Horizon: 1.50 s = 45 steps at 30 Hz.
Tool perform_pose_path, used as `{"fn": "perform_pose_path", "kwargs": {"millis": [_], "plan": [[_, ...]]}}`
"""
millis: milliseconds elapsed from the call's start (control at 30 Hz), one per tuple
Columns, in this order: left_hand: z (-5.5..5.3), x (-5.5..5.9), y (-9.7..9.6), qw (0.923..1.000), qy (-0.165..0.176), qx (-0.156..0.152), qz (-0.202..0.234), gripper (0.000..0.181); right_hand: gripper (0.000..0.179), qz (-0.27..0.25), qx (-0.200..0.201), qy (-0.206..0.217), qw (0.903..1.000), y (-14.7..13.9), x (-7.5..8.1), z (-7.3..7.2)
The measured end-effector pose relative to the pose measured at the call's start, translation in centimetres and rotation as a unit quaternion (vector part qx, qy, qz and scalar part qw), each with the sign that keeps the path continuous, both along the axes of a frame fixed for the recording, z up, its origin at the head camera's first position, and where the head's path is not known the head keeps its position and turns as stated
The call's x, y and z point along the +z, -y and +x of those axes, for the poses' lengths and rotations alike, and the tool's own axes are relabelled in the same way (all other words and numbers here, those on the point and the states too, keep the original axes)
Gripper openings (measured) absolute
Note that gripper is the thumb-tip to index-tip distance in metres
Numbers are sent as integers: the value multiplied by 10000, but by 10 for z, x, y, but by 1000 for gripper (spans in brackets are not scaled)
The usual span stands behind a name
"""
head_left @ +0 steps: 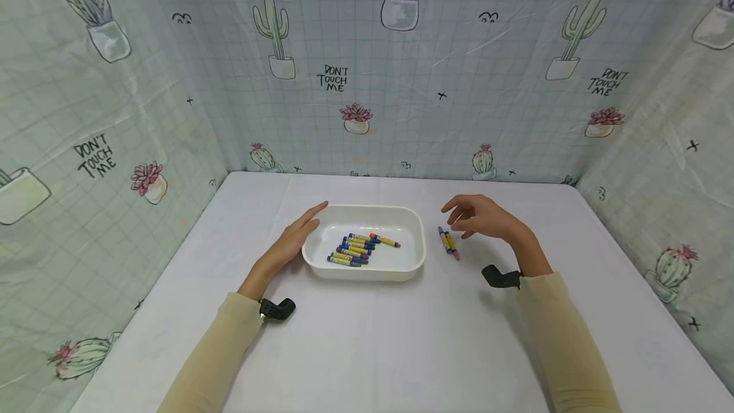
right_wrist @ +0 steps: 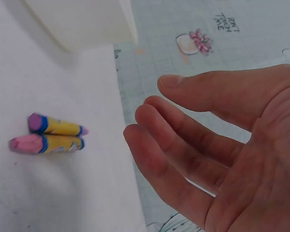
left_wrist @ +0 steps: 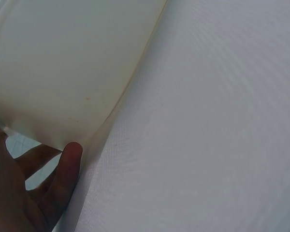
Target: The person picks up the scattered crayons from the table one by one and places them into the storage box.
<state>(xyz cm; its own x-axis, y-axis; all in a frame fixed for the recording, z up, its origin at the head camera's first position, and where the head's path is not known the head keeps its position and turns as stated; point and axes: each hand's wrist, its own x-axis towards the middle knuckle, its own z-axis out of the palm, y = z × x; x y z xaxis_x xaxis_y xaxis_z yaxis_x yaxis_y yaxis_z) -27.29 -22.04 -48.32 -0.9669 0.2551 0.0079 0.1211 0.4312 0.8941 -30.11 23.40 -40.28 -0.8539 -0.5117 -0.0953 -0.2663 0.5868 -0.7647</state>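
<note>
A white plastic tray [head_left: 367,274] stands mid-table with several crayons [head_left: 355,249] in yellow wrappers lying inside it. My left hand [head_left: 296,236] rests at the tray's left end, fingers extended along its side; in the left wrist view the fingertips [left_wrist: 73,152] touch the tray wall [left_wrist: 63,72]. To the right of the tray, a purple crayon [right_wrist: 58,126] and a pink crayon [right_wrist: 48,143] lie side by side on the table. Just above them hovers my right hand [head_left: 482,215], its fingers loosely bent and apart, with nothing between them.
A white cloth [head_left: 367,343] covers the table. Behind and at both sides hangs a curtain [head_left: 367,50] printed with cacti. Black wrist cameras [head_left: 278,309] are strapped over the beige sleeves.
</note>
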Motion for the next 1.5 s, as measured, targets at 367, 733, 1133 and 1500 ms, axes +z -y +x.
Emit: {"fn": "perform_pose_path", "kwargs": {"millis": [367,733,1133,1500], "plan": [[-3,-3,-1,10000,23,6,-17,51,37,385,-719,145,9966,0,-22,-2],[7,17,-5,10000,-25,-58,-56,51,35,690,-957,486,9918,0,-38,-9],[-1,-1,-1,9999,-72,53,-63,50,36,758,-804,418,9930,1,-46,-7],[-3,-2,-1,10000,-61,12,-13,50,45,726,-881,466,9924,2,-48,-8]]}}
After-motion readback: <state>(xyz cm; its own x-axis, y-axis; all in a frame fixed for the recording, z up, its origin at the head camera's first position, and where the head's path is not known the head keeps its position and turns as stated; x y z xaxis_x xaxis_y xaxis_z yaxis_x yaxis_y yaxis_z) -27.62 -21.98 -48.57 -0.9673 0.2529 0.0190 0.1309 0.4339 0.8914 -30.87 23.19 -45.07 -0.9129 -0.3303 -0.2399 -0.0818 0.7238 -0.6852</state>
